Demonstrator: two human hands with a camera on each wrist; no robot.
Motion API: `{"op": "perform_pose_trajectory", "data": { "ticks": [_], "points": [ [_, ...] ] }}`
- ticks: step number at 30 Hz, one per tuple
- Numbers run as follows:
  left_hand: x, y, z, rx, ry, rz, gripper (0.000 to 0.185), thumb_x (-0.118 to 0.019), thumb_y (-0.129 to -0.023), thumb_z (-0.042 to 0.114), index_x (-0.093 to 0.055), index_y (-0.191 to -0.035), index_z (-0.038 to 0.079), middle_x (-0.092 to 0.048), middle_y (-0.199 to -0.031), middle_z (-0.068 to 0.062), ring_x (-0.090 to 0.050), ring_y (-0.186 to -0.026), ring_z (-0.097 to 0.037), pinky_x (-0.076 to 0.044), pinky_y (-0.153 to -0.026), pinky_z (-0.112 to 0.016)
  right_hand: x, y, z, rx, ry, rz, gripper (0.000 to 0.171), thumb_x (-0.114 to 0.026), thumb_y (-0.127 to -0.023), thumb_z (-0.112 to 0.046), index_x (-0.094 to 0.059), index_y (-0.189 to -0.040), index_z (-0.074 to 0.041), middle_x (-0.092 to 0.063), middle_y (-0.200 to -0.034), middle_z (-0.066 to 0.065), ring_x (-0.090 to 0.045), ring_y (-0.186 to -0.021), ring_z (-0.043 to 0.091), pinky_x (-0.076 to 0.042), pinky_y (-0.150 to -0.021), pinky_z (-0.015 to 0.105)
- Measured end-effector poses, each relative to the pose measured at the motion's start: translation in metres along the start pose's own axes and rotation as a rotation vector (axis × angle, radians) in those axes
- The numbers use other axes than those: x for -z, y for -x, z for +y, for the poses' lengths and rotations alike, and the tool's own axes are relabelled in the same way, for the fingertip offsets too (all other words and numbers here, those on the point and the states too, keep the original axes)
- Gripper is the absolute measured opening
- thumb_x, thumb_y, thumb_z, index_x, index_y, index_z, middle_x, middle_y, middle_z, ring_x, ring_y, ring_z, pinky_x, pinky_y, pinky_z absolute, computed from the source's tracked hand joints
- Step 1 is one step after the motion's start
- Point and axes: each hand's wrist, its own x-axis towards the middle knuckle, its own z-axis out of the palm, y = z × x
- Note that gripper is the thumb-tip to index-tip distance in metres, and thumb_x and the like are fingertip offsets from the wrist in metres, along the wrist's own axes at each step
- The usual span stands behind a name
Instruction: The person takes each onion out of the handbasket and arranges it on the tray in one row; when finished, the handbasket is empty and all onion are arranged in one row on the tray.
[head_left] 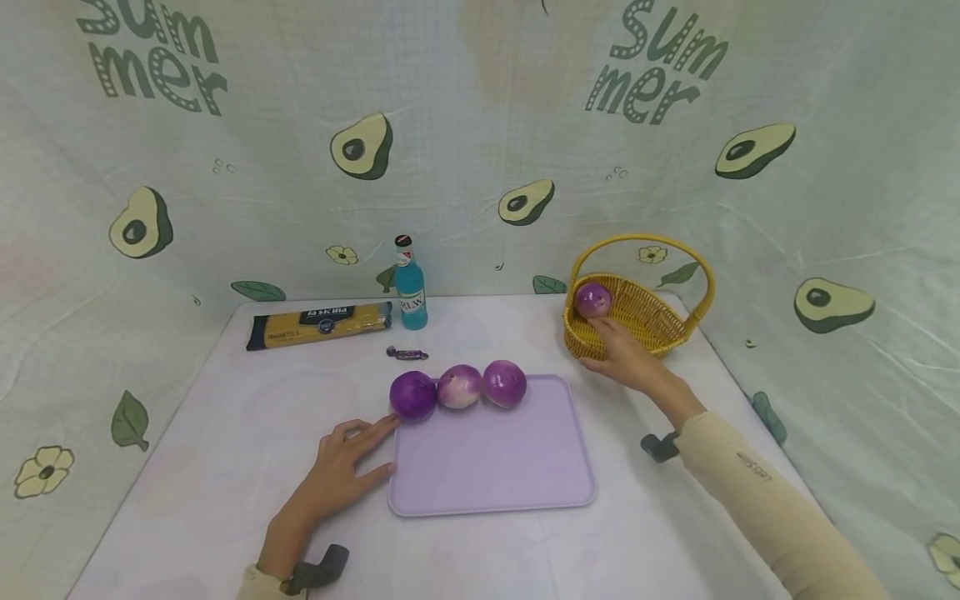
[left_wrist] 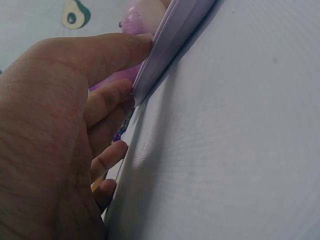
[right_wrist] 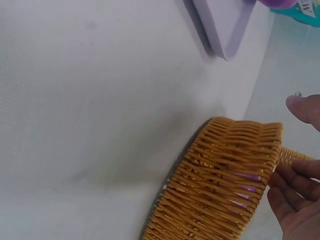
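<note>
Three purple onions, a dark one [head_left: 412, 396], a paler one [head_left: 459, 387] and another [head_left: 505, 384], sit in a row along the far edge of a lilac tray [head_left: 495, 458]. My left hand [head_left: 341, 471] is at the tray's left edge, its thumb and fingertips touching the rim; the fingers are extended. A fourth purple onion [head_left: 593, 300] lies inside a yellow wicker basket [head_left: 652, 321] at the back right. My right hand [head_left: 626, 354] reaches over the basket's near rim, fingertips beside that onion. In the right wrist view its thumb [right_wrist: 305, 109] stands well apart from the fingers.
Behind the tray lies a small wrapped candy [head_left: 407, 354]. A blue bottle [head_left: 412, 292] stands upright at the back, with a spaghetti pack [head_left: 322, 326] to its left. The basket's tall handle [head_left: 645, 239] arches above it. A printed cloth [head_left: 450, 100] hangs behind the table.
</note>
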Motion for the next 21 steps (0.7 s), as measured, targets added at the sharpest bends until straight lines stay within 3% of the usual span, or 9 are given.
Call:
{"op": "perform_pose_trajectory", "data": {
  "ticks": [12,21],
  "points": [
    [-0.0004,0.0001,0.0013,-0.018,-0.001,0.024,0.068,-0.065,-0.091,0.055,-0.042,-0.152,0.039,-0.049,-0.15,0.013,-0.036,-0.132,-0.029,-0.025,-0.098,-0.052,0.0023,-0.0004,0.0069,-0.006,-0.005,0.01,0.084,-0.073,-0.093,-0.028,-0.026,-0.154,0.005,-0.03,-0.153,0.032,-0.029,-0.14,0.048,-0.026,-0.112,0.06],
    [0.0002,0.0,0.0019,0.011,-0.001,-0.006,0.069,-0.065,-0.091,0.057,-0.039,-0.153,0.042,-0.048,-0.15,0.015,-0.034,-0.133,-0.027,-0.024,-0.1,-0.053,0.0061,-0.0024,0.0092,-0.018,-0.024,0.013,0.085,-0.072,-0.094,-0.029,-0.023,-0.157,0.001,-0.028,-0.154,0.032,-0.029,-0.14,0.048,-0.027,-0.111,0.061]
  ]
}}
